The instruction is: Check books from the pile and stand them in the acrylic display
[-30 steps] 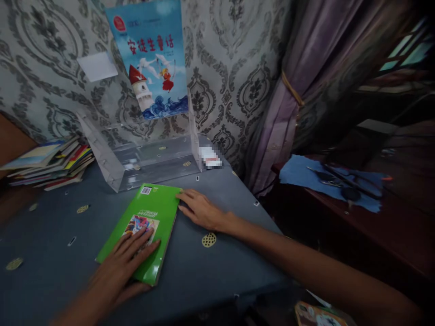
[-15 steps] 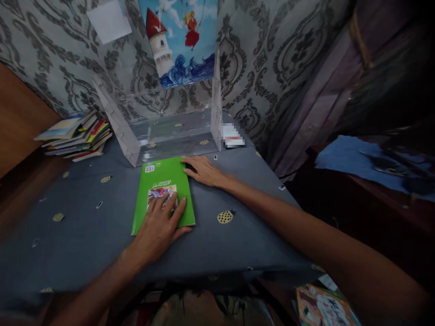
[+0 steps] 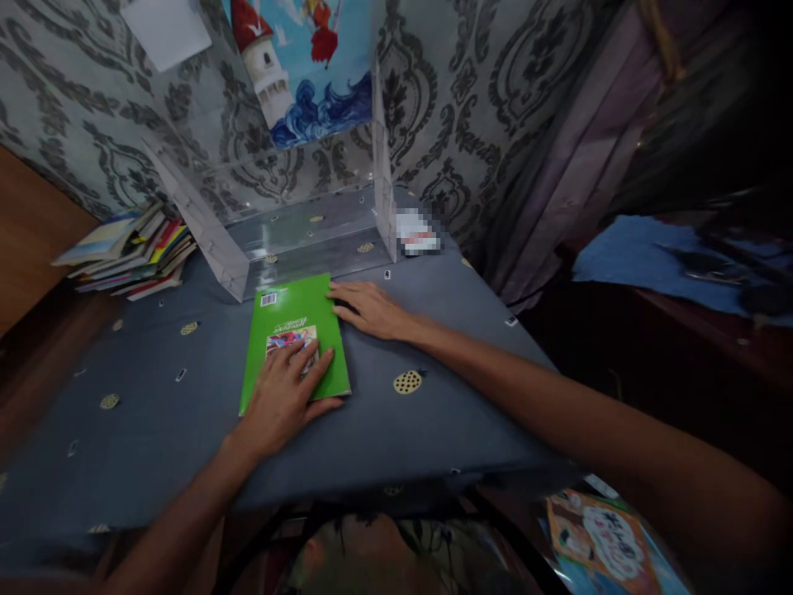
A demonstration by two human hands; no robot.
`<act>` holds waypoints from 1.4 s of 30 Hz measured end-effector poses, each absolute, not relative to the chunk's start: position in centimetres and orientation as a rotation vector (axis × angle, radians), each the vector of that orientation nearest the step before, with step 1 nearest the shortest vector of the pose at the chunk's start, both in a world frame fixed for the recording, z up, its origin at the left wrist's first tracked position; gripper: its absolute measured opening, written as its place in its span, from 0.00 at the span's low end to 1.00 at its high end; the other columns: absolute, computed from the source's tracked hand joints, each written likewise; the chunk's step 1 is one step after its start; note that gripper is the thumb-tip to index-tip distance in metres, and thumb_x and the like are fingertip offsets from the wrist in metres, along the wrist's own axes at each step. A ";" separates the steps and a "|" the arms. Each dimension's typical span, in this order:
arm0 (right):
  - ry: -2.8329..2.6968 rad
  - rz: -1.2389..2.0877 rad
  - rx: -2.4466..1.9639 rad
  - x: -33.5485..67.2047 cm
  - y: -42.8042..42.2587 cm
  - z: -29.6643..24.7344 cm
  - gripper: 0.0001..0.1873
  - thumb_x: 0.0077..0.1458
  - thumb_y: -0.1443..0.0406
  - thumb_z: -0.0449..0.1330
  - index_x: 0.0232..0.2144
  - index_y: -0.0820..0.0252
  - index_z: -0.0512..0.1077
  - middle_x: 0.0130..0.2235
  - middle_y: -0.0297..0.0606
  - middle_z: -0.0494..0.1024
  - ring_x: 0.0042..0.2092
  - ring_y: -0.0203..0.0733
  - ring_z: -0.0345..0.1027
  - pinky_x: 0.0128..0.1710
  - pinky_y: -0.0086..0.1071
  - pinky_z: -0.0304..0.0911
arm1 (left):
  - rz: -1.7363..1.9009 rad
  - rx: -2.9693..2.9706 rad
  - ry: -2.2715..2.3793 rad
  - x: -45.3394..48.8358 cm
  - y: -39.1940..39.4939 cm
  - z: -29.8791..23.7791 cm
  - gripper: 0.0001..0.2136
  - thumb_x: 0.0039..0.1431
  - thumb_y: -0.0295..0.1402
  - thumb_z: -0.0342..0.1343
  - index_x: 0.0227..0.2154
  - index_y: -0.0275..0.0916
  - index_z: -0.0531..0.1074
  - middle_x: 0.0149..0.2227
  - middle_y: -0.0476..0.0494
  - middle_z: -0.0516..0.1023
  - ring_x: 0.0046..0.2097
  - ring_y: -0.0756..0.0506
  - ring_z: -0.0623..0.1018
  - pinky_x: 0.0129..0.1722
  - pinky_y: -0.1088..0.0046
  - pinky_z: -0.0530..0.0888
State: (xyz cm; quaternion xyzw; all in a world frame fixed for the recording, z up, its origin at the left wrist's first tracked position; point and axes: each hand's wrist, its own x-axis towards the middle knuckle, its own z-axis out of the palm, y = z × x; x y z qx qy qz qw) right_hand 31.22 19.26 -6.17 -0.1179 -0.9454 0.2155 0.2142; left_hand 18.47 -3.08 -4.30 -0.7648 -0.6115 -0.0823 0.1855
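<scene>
A green book (image 3: 282, 324) lies flat on the grey-blue tablecloth (image 3: 154, 430), just in front of a clear acrylic stand (image 3: 297, 240). My left hand (image 3: 288, 397) rests flat on the book's near half, fingers spread over the cover picture. My right hand (image 3: 368, 307) lies flat on the cloth at the book's right edge, its fingertips touching that edge. Inside the clear stand a blue picture book (image 3: 303, 74) stands upright against the wall.
A stack of books (image 3: 127, 252) lies at the back left of the table. A small red and white packet (image 3: 418, 234) sits right of the stand. Purple curtains (image 3: 576, 149) hang at right beside a dark table with blue cloth (image 3: 657, 268). Another book (image 3: 604, 541) lies low at right.
The book has turned from a slant to nearly square with the stand and sits closer to it. My left hand slid up onto the cover; the view dropped lower.
</scene>
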 end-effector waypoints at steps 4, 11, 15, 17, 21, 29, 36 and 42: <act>-2.569 0.687 -0.269 32.5 18.1 -6.4 0.21 0.70 0.61 0.50 0.58 0.65 0.71 0.62 0.52 0.71 0.64 0.49 0.63 0.64 0.50 0.56 | -0.347 -2.196 -1.637 18.6 -3.1 -4.0 0.23 0.66 0.48 0.55 0.57 0.39 0.70 0.53 0.35 0.78 0.54 0.35 0.76 0.53 0.53 0.75; -2.398 0.897 -0.154 35.0 15.0 -5.4 0.18 0.69 0.63 0.50 0.53 0.60 0.75 0.48 0.44 0.80 0.51 0.45 0.70 0.55 0.45 0.64 | -0.429 -2.252 -1.546 18.9 -3.2 -3.2 0.17 0.66 0.37 0.57 0.55 0.36 0.69 0.49 0.36 0.81 0.52 0.39 0.79 0.51 0.61 0.78; -2.344 1.041 -0.130 35.7 14.0 -4.3 0.17 0.69 0.64 0.50 0.49 0.60 0.76 0.41 0.40 0.80 0.44 0.42 0.70 0.48 0.38 0.66 | -0.430 -2.247 -1.577 19.0 -3.4 -3.0 0.17 0.67 0.34 0.56 0.57 0.37 0.69 0.49 0.37 0.81 0.53 0.39 0.80 0.51 0.61 0.78; -2.316 1.112 -0.106 35.7 13.9 -3.9 0.16 0.69 0.64 0.50 0.47 0.61 0.77 0.38 0.38 0.81 0.42 0.40 0.71 0.46 0.35 0.65 | -0.445 -2.248 -1.592 19.0 -3.4 -2.9 0.18 0.67 0.32 0.55 0.58 0.39 0.68 0.50 0.38 0.81 0.53 0.39 0.80 0.51 0.61 0.78; -2.258 1.208 -0.054 35.6 13.8 -3.7 0.16 0.68 0.64 0.50 0.42 0.63 0.77 0.34 0.37 0.81 0.40 0.38 0.71 0.44 0.32 0.65 | -0.488 -2.273 -1.610 19.0 -3.4 -2.9 0.18 0.68 0.31 0.53 0.59 0.41 0.68 0.50 0.40 0.81 0.54 0.41 0.79 0.53 0.62 0.78; -2.134 1.356 0.001 35.9 13.2 -3.3 0.14 0.67 0.64 0.51 0.43 0.63 0.76 0.35 0.36 0.80 0.38 0.36 0.74 0.43 0.30 0.66 | -0.515 -2.274 -1.629 19.1 -3.4 -2.6 0.16 0.68 0.27 0.51 0.56 0.39 0.71 0.49 0.41 0.81 0.54 0.42 0.79 0.55 0.64 0.77; -2.292 1.150 0.122 36.2 12.1 -3.4 0.13 0.66 0.66 0.51 0.36 0.62 0.76 0.32 0.38 0.79 0.37 0.38 0.72 0.42 0.32 0.66 | -0.475 -2.257 -1.593 19.1 -3.5 -2.9 0.15 0.66 0.33 0.56 0.54 0.37 0.71 0.50 0.37 0.81 0.55 0.38 0.79 0.51 0.60 0.78; -2.406 0.690 0.334 36.4 11.2 -4.0 0.14 0.65 0.68 0.52 0.27 0.60 0.72 0.26 0.38 0.75 0.33 0.41 0.65 0.38 0.34 0.64 | -0.444 -2.258 -1.668 19.3 -3.5 -2.9 0.14 0.67 0.34 0.53 0.53 0.38 0.73 0.50 0.38 0.81 0.54 0.40 0.79 0.52 0.59 0.79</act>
